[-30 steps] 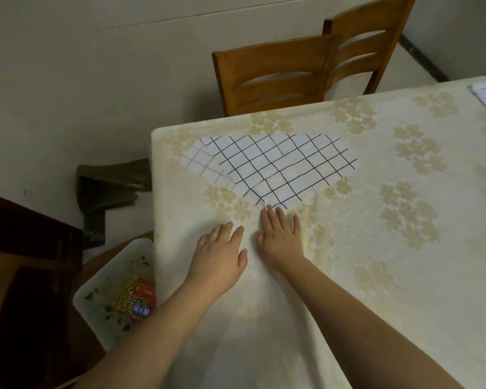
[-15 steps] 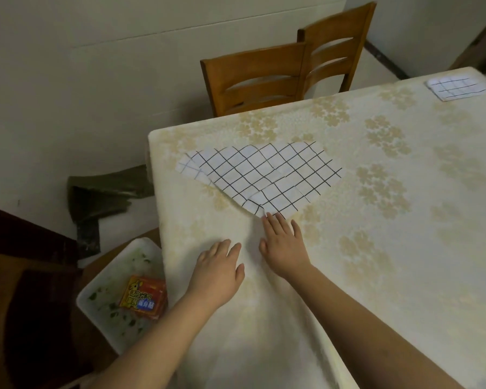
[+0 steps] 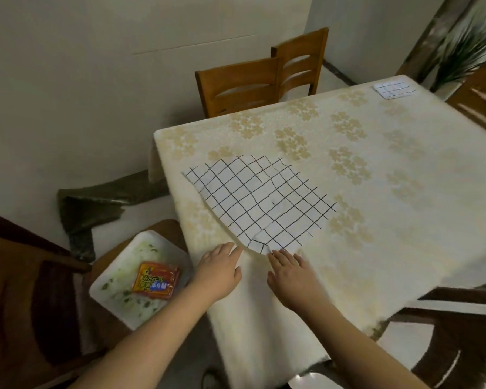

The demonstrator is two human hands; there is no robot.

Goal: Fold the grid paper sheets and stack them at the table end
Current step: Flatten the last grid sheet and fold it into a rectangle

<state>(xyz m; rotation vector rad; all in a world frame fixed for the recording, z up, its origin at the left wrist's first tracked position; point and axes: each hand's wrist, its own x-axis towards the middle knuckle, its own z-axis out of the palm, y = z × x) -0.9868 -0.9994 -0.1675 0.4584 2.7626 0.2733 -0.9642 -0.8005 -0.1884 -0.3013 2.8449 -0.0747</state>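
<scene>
Both hands, left and right, lie flat-fingered on the surface; the sheet now nearly touches their fingertips, closer than before.

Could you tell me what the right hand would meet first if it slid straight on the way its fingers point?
The right hand lies flat on the tablecloth, fingers pointing at the near corner of the grid paper sheet. That corner comes first; the fingertips look almost on it already.

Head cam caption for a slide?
Both hands, left and right, reach the near corner of the grid sheet on the table.
</scene>
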